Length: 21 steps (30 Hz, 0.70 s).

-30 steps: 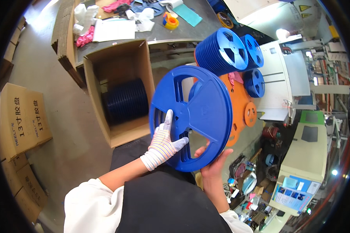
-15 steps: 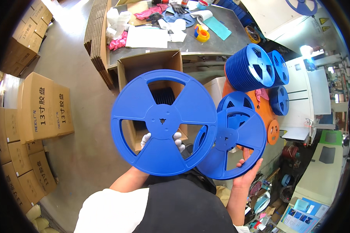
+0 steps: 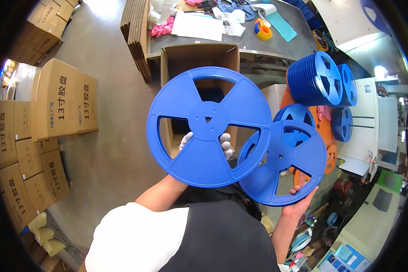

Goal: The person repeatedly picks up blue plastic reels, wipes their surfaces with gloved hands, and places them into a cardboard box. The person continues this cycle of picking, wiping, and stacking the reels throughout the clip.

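In front of me a large blue plastic reel (image 3: 203, 163) faces up, with three wide windows and a small centre hole. My left hand (image 3: 225, 143) grips it from behind, closed; white-gloved fingertips show in its side windows and the rest is hidden. To the right, my bare right hand (image 3: 297, 206) holds a second blue reel (image 3: 298, 157) by its lower right rim, fingers reaching through a window. The left reel overlaps the second one's left edge. Behind the left reel stands an open cardboard box (image 3: 233, 54) with dark-looking reels inside, partly covered.
Stacks of blue reels (image 3: 327, 78) stand on an orange surface (image 3: 323, 126) at the right. Beyond the box is a grey table (image 3: 240, 43) with papers and yellow tape (image 3: 263, 31). Flattened cardboard (image 3: 135, 38) leans against it. Closed cartons (image 3: 61, 102) are piled left.
The whole scene has shifted rightward and somewhat up in the picture as my view moved. Both hands keep hold of their reels, which stay close together and overlapping.
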Available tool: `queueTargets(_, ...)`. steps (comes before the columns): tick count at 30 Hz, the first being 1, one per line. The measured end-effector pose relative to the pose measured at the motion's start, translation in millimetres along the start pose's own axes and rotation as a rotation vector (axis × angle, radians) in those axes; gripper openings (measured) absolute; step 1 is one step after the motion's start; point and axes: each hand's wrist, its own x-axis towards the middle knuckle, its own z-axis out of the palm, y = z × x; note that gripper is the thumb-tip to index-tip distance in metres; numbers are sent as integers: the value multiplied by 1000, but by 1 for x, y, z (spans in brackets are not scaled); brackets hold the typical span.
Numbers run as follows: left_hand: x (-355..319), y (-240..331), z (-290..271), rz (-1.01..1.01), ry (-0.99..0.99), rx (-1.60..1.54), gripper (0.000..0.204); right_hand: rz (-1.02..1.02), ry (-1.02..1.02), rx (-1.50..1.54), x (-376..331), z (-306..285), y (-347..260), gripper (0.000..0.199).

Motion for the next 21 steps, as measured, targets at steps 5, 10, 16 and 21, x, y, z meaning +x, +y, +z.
queueTargets(5, -5, -3, -5, 42, 25, 44, 80, 22, -69, -42, 0, 4, 2, 46)
queueTargets(10, -4, -18, -7, -90, 5, 80, 85, 3, -193, -146, -5, 15, 18, 78)
queueTargets(16, 6, -42, -14, -278, 23, 74, 85, -25, -436, -182, -8, 17, 27, 66)
queueTargets(21, 4, -19, -23, -224, 356, 539, 70, 86, -381, -97, -5, 9, 16, 46)
